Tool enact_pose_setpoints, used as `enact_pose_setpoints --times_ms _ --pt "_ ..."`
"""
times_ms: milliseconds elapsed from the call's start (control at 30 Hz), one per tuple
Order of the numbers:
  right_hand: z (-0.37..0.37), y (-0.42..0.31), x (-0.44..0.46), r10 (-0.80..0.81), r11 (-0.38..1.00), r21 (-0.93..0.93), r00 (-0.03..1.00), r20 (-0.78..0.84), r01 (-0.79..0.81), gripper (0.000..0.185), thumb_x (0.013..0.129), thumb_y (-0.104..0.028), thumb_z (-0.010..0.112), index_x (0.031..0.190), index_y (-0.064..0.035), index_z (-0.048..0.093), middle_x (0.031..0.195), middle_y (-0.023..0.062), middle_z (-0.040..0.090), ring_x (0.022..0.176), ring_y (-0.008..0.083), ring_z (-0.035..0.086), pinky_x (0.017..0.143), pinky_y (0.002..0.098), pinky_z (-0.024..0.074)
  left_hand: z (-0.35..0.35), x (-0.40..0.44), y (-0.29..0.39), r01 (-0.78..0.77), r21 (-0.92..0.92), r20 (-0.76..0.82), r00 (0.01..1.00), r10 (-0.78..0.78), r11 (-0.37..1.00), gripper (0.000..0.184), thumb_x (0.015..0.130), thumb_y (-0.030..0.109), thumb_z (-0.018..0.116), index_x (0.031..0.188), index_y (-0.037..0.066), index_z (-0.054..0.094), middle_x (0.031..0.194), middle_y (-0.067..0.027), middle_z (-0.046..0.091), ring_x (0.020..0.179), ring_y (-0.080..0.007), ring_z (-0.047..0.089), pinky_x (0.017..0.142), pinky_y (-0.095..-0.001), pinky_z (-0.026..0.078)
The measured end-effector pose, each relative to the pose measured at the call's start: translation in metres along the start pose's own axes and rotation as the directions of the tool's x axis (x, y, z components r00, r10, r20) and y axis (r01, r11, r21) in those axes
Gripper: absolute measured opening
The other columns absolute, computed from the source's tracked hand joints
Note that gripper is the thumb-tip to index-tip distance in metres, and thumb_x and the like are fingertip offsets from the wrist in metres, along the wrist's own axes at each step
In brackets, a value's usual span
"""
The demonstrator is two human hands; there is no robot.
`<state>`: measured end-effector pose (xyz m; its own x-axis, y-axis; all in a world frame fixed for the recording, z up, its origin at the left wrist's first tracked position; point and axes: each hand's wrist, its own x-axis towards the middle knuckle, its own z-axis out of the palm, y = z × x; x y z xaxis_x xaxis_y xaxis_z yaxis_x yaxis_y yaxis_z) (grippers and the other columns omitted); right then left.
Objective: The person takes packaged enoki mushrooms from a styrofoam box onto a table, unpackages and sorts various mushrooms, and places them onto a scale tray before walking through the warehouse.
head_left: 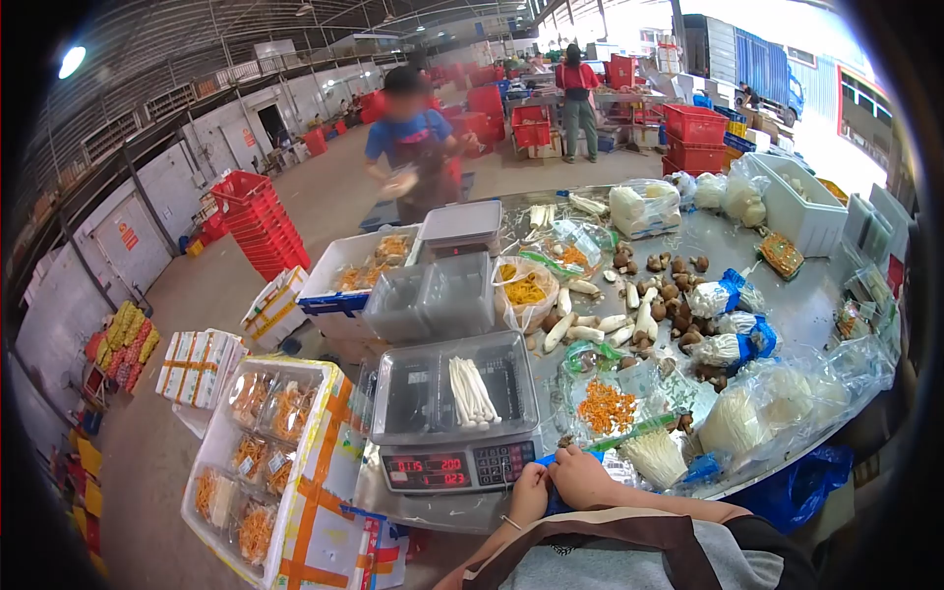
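Note:
At the table's near edge, just right of the scale, my left hand (531,495) and my right hand (578,478) meet with fingers closed. Blue plastic (557,503) shows between and below them; its exact kind is partly hidden. Left of my hands is a digital scale (458,466) with lit red digits. The clear plastic tray (403,408) on it holds long white mushrooms (472,391). Beyond my hands lie orange mushrooms (606,407) on clear plastic. To the right is a bunch of enoki mushrooms (657,456).
A foam box (315,472) of packed trays stands at left. Clear trays (460,295) are stacked behind the scale. Brown-capped mushrooms (678,285) and blue-wrapped enoki (752,339) cover the table's middle. A white foam box (801,211) sits far right. Across the table a person (418,147) stands.

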<state>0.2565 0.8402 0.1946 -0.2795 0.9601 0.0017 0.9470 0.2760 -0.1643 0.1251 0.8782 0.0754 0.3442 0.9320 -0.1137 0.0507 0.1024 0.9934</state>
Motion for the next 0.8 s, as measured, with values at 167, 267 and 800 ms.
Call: enact_pose_setpoints --times_ms 167,267,800 --pt "0.01 -0.006 -0.001 0.033 0.999 0.03 0.998 -0.06 -0.031 0.018 0.083 -0.016 0.053 0.091 -0.0013 0.058 0.091 0.0164 0.06 0.082 0.0305 0.061 0.071 0.0383 0.0525 -0.007 -0.005 0.018 0.175 -0.267 0.066 0.984 -0.163 0.948 0.009 0.094 0.01 0.051 0.09 0.003 0.056 0.076 0.0005 0.056 0.068 -0.008 0.05 0.059 -0.024 0.042" --pt "0.005 -0.011 -0.002 0.041 0.997 0.063 0.999 0.022 -0.042 0.018 0.085 -0.016 0.052 0.094 -0.0004 0.055 0.089 0.0178 0.06 0.081 0.0321 0.064 0.066 0.0396 0.054 -0.006 -0.008 0.008 0.172 -0.113 -0.011 0.985 -0.175 0.979 0.014 0.096 0.016 0.05 0.096 0.003 0.057 0.078 -0.0009 0.058 0.066 -0.0072 0.053 0.056 -0.022 0.041" --pt "0.011 0.01 -0.001 0.386 0.757 0.586 0.922 -0.043 -0.29 0.021 0.087 -0.025 0.056 0.094 -0.005 0.056 0.071 0.0186 0.064 0.066 0.0363 0.064 0.058 0.0469 0.0492 -0.003 -0.045 0.004 0.273 -0.413 0.349 0.929 -0.126 0.869 0.031 0.093 -0.001 0.053 0.124 0.002 0.049 0.108 -0.0057 0.057 0.099 -0.0118 0.055 0.087 -0.0256 0.045"
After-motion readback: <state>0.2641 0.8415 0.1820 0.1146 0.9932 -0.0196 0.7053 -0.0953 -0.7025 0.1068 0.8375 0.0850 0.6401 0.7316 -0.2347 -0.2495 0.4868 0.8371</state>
